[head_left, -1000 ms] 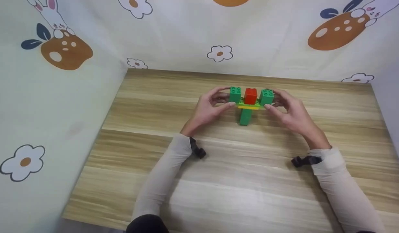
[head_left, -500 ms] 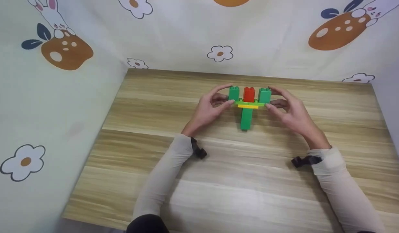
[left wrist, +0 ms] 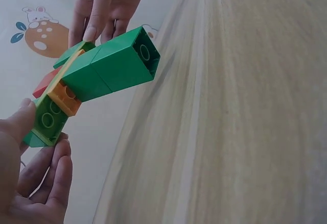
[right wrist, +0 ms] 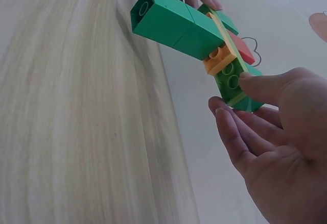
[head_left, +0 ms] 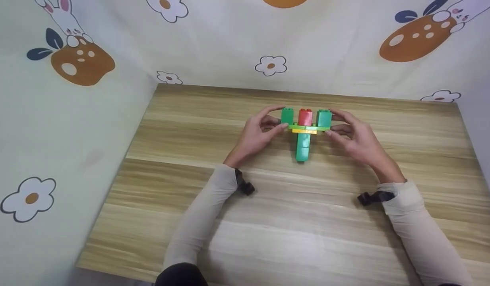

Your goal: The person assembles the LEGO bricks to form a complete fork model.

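Note:
Between my two hands is a flower-shaped build of toy building bricks. Its stem of green bricks (head_left: pixel 303 147) points down toward me, under a yellow plate (head_left: pixel 295 131) and a light-green plate (head_left: pixel 310 128). On top stand a red brick (head_left: pixel 305 118) in the middle and a green brick at either end. My left hand (head_left: pixel 258 129) pinches the left end, thumb at the plate and fingers at the outer side. The right hand (head_left: pixel 358 137) pinches the opposite end likewise. In the left wrist view the stem's hollow end (left wrist: pixel 145 53) shows, off the table.
The wood-grain table (head_left: pixel 268 222) spreads beneath both arms. A patterned cloth (head_left: pixel 221 51) hangs behind its back edge and along the left side. Each wrist wears a black camera mount, such as the left mount (head_left: pixel 245 184).
The brick build has tilted between my hands, so the stem's face shows longer and the studs on top show less. Both hands have stayed almost in place.

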Demonstrator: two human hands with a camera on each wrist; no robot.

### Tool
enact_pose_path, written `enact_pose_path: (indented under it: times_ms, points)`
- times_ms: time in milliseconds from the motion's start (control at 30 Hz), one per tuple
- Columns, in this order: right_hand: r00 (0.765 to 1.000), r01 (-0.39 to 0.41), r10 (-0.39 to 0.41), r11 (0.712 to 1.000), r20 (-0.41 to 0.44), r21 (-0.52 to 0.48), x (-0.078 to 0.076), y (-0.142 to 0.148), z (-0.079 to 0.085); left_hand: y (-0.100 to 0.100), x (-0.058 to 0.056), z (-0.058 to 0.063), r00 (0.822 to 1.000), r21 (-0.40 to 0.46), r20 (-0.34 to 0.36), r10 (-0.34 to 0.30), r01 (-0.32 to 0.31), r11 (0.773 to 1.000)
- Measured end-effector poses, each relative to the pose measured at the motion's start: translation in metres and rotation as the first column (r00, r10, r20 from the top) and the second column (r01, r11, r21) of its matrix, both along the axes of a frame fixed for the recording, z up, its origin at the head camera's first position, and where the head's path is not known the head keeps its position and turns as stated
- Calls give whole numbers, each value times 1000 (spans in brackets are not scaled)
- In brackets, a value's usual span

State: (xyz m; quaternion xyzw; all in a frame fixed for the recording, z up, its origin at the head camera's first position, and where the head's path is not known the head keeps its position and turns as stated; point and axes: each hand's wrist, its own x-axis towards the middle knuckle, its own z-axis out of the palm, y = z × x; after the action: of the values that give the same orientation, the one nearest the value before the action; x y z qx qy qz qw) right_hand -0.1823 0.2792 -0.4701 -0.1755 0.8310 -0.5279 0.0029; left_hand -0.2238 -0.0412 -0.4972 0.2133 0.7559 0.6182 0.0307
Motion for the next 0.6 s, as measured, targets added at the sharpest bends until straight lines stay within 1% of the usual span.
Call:
enact_pose_path:
  times_ms: [233, 467, 600]
  points:
    - [1000, -5, 5, 1000, 10, 12, 0, 0, -3, 0, 0, -1, 1000, -39, 17, -7, 8, 999]
    - [999, -1, -1, 999, 37, 43, -2, 0, -6, 1, -1, -2, 999, -21, 32, -24, 24, 999]
    - [999, -9, 7, 998, 47, 57, -3, 0, -9, 2, -2, -3, 999, -18, 49, -22, 23, 1000]
